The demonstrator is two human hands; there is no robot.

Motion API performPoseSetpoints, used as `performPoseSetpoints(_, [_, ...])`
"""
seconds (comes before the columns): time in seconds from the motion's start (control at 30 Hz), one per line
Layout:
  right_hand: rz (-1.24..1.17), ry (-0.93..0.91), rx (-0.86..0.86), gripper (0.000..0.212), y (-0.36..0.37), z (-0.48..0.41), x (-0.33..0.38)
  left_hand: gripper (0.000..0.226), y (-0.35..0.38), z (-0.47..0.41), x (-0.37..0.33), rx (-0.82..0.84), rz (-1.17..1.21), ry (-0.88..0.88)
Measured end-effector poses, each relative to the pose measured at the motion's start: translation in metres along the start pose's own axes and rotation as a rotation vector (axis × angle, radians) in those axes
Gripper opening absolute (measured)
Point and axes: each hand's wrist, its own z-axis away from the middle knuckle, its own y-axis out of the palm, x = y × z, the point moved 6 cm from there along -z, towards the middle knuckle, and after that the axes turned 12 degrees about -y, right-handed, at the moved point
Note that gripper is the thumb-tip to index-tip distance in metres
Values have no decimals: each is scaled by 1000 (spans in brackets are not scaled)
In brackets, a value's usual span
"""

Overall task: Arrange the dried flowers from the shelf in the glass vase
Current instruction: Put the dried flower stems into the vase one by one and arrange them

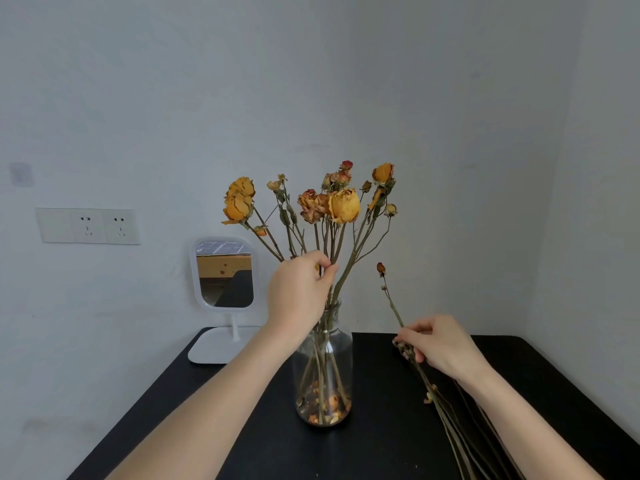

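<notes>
Black matte tabletop [381,452], set in the corner of a pale grey-white room.

Item 1: clear glass bottle-shaped vase [323,368], upright at the centre of the tabletop, with loose orange and brown petal fragments [323,408] lying in its bottom.

Item 2: dried yellow-orange and rust-red roses on thin olive stems [344,205], standing in the vase and fanning out above its neck.

Item 3: left hand [298,292], directly above and just left of the vase mouth. Thumb and fingertips are drawn together, pinching the rose stems a little above the neck.

Item 4: right hand [440,344], well to the right of the vase and low over the tabletop. Its curled fingers pinch a single thin stem with a small red bud [391,301], which tilts up and left toward the vase without touching it.

Item 5: bundle of loose dried stems [446,434], lying on the tabletop under the right hand and forearm.

Item 6: white-framed rounded table mirror on a flat white base [224,273], at the back left of the tabletop.

Item 7: white double wall socket plate [88,226], on the left wall.
</notes>
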Motion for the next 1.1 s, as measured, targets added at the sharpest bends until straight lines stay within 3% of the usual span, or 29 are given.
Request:
performPoseSetpoints(0.23, [-6,3,-5,15,5,-2,-3,15,17,7,19,28,-180,16])
performPoseSetpoints(0.5, [-34,-1,-39,9,3,-3,-3,19,14,39,47,-14,-50,35])
performPoseSetpoints(0.63, [-199,-48,-183,11,-10,-4,4,47,33,55,80,20,-12,-205])
performPoseSetpoints(0.77, [-411,-73,-319,15,-28,-7,13,80,63,42,86,197,40,-363])
performPoseSetpoints(0.9, [-579,-119,-428,15,-44,-14,25,72,79,30,87,195,104,-393])
performPoseSetpoints(1.1, [-655,-245,-593,19,-64,-23,41,41,80,22,96,286,203,-329])
